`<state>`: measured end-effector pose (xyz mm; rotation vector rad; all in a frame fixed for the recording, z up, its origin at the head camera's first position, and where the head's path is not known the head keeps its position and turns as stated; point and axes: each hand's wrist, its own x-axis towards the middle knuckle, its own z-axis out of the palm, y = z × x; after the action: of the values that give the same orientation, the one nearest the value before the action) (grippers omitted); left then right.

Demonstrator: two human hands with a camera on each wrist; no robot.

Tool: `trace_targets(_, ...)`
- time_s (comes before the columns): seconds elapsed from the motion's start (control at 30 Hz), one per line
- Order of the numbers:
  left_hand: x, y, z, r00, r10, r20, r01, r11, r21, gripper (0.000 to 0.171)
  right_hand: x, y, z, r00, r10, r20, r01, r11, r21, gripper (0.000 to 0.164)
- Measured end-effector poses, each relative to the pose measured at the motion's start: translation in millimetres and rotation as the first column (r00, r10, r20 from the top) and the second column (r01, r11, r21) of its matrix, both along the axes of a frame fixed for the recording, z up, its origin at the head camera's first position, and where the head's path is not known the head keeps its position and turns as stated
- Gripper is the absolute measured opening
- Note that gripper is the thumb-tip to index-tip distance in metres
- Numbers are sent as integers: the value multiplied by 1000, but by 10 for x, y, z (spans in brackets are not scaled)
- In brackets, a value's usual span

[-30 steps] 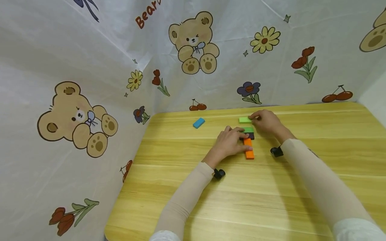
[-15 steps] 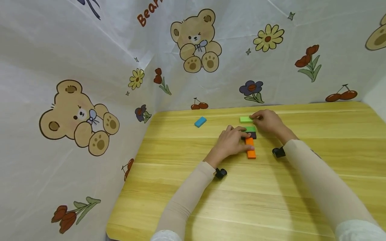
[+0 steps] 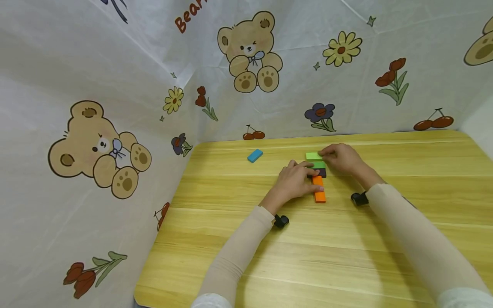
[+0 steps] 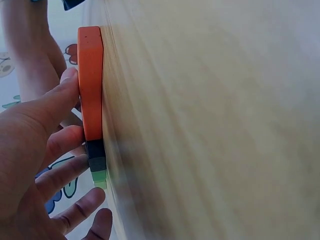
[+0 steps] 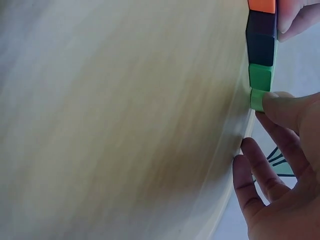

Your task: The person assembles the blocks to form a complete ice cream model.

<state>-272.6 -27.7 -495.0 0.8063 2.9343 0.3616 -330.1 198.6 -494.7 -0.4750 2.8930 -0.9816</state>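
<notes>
Flat on the table lie an orange block [image 3: 319, 194], a dark block [image 3: 322, 173] across its far end, then a green block [image 3: 318, 164] and a light green block [image 3: 312, 156]. My left hand [image 3: 293, 180] rests over the row from the left, its thumb on the orange block and index fingertip on the dark one. In the left wrist view its other fingers reach out loosely along the row. At the far end my right hand [image 3: 342, 159] pinches the light green block by its right end between thumb and index finger. The right wrist view has that block up against the green one.
A blue block [image 3: 255, 155] lies alone toward the table's back left. The wooden table [image 3: 215, 239] ends at a cloth wall [image 3: 292, 115] printed with bears and flowers. Each wrist wears a small black camera [image 3: 281, 221].
My right hand has drawn the light green block toward me, closing the gap to the green block. My left hand has stayed in place on the row.
</notes>
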Motion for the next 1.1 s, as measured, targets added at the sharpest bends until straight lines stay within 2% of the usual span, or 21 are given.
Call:
trace_targets(0.2, -7, 0, 2, 1000, 5, 3, -5, 1000, 2, 66, 27, 21, -18, 999, 32, -24, -32, 999, 3, 29)
trace_targets(0.6, 8, 3, -7, 1000, -4, 0, 4, 1000, 12, 66, 121, 5, 26, 998, 41, -39, -39, 998, 58, 30)
trace_targets(0.7, 9, 2, -5, 1000, -5, -3, 5, 1000, 6, 65, 149, -29, 40, 994, 82, -76, -72, 989, 127, 31)
trace_targets(0.83, 14, 5, -7, 1000, -4, -1, 4, 1000, -1, 66, 203, -65, 42, 975, 163, -153, -123, 962, 242, 30)
trace_targets(0.93, 18, 1, -7, 1000, -3, 1, 3, 1000, 0, 67, 245, -60, 32, 962, 211, -172, -163, 953, 257, 30)
trace_targets(1.0, 19, -2, -10, 1000, -3, 2, 3, 1000, 2, 68, 282, -37, 31, 961, 230, -151, -192, 953, 233, 34)
trace_targets(1.1, 11, 0, -17, 1000, -3, -4, 3, 1000, -4, 69, 359, 8, 56, 970, 232, -71, -217, 960, 176, 47)
